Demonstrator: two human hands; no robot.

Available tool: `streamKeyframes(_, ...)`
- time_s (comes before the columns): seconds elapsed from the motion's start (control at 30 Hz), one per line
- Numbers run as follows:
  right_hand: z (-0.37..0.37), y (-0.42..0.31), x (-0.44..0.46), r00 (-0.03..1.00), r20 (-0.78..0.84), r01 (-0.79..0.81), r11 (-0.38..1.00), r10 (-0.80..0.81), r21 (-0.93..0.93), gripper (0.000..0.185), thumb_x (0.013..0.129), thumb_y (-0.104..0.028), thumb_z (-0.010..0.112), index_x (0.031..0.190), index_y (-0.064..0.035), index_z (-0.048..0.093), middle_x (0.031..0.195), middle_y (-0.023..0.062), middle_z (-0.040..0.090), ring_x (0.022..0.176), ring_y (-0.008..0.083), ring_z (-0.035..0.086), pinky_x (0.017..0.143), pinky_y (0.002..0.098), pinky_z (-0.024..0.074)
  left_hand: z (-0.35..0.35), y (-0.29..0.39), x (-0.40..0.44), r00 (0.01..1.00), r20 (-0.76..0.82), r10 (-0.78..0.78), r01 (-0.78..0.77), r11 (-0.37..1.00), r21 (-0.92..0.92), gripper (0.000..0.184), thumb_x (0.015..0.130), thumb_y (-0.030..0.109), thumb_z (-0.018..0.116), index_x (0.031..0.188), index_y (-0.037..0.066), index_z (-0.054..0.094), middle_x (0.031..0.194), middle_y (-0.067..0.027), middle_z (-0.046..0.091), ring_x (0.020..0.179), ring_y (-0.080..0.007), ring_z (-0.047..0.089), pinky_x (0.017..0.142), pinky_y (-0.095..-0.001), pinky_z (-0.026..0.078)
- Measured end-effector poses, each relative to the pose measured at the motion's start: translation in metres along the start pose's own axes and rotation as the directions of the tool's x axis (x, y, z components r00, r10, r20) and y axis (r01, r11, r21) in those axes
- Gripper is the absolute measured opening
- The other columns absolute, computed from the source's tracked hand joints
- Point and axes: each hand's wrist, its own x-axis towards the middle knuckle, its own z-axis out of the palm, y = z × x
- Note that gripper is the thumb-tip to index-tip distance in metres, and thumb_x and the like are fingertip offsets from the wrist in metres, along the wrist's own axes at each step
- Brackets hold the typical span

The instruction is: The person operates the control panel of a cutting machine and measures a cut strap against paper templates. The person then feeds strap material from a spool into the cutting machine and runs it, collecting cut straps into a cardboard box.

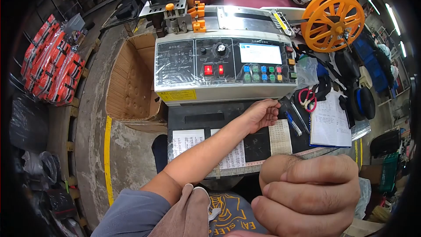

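- I have my left hand (pixel 262 115) by the near edge of the machine (pixel 226 72); I can't tell its grip.
- My right hand (pixel 313 193), near right, is fisted.

The machine (pixel 175 83) stands at the back of the worktop (pixel 258 147); a cardboard box (pixel 131 77) is left of it, a reel (pixel 337 29) at its right end; before it lie paper sheets (pixel 188 139) in a row; right of them come pens (pixel 293 123), then a notebook (pixel 331 125), with scissors (pixel 308 100) by its upper left corner; the left hand (pixel 262 115) is between machine and rightmost sheet.
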Motion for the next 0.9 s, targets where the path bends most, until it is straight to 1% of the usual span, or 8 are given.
streamKeyframes(0.2, 0.001, 0.001, 0.001, 1.0, -0.006, 0.014, 1.0, -0.014, 0.014, 0.051, 0.05, 0.024, 0.071, 0.078, -0.0183, 0.075, 0.069, -0.0116, 0.065, 0.063, 0.0018, 0.062, 0.062, 0.0171, 0.0453, 0.003, 0.003, -0.003, 1.0, -0.01, -0.002, 0.002, 1.0, 0.005, 0.013, 0.103, 0.021, 0.06, 0.108, 0.01, 0.068, 0.084, 0.0011, 0.069, 0.078, -0.0131, 0.067, 0.076, -0.0332, 0.058)
streamKeyframes(0.37, 0.0, 0.0, 0.002, 1.0, 0.004, 0.004, 1.0, -0.004, 0.014, 0.051, 0.05, 0.024, 0.071, 0.078, -0.0181, 0.075, 0.068, -0.0118, 0.064, 0.062, 0.0021, 0.061, 0.062, 0.0173, 0.0446, 0.002, 0.002, -0.003, 1.0, -0.008, 0.011, -0.011, 1.0, 0.022, 0.013, 0.1, 0.015, 0.059, 0.11, 0.01, 0.066, 0.086, 0.0001, 0.067, 0.078, -0.0136, 0.066, 0.075, -0.0335, 0.058)
streamKeyframes(0.5, 0.003, -0.001, 0.0, 1.0, -0.027, -0.008, 1.0, 0.008, 0.003, 0.051, 0.048, 0.024, 0.072, 0.078, -0.0181, 0.075, 0.068, -0.0121, 0.063, 0.061, 0.0026, 0.059, 0.061, 0.0177, 0.0428, 0.002, 0.002, -0.002, 1.0, 0.002, 0.01, -0.01, 1.0, 0.015, 0.013, 0.1, 0.014, 0.059, 0.111, 0.01, 0.065, 0.086, 0.0002, 0.066, 0.078, -0.0135, 0.065, 0.076, -0.0336, 0.058)
streamKeyframes(0.6, 0.001, 0.0, 0.001, 1.0, -0.003, -0.011, 1.0, 0.011, 0.016, 0.053, 0.046, 0.024, 0.072, 0.078, -0.0184, 0.075, 0.068, -0.0122, 0.062, 0.061, 0.0027, 0.058, 0.06, 0.0175, 0.0409, 0.003, 0.003, -0.003, 1.0, -0.002, 0.01, -0.01, 1.0, 0.018, 0.013, 0.1, 0.014, 0.058, 0.111, 0.01, 0.065, 0.086, 0.0003, 0.066, 0.078, -0.0136, 0.064, 0.076, -0.0339, 0.057)
streamKeyframes(0.8, -0.001, -0.01, 0.004, 0.993, 0.011, -0.115, 0.993, 0.115, -0.003, 0.053, 0.046, 0.023, 0.073, 0.077, -0.0189, 0.076, 0.069, -0.0126, 0.062, 0.06, 0.0028, 0.056, 0.058, 0.0168, 0.0392, 0.004, 0.003, -0.004, 1.0, -0.005, 0.009, -0.009, 1.0, 0.027, 0.014, 0.101, 0.015, 0.058, 0.112, 0.01, 0.065, 0.086, 0.0005, 0.065, 0.079, -0.0136, 0.064, 0.077, -0.034, 0.057)
streamKeyframes(0.9, 0.0, -0.007, 0.003, 0.995, 0.008, -0.095, 0.996, 0.095, 0.0, 0.051, 0.046, 0.022, 0.074, 0.076, -0.0183, 0.076, 0.068, -0.0126, 0.062, 0.061, 0.0031, 0.056, 0.058, 0.0168, 0.0392, 0.003, 0.003, -0.003, 1.0, -0.004, 0.009, -0.009, 0.999, 0.032, 0.014, 0.101, 0.015, 0.058, 0.112, 0.01, 0.065, 0.086, 0.0006, 0.065, 0.079, -0.0136, 0.064, 0.077, -0.0339, 0.057)
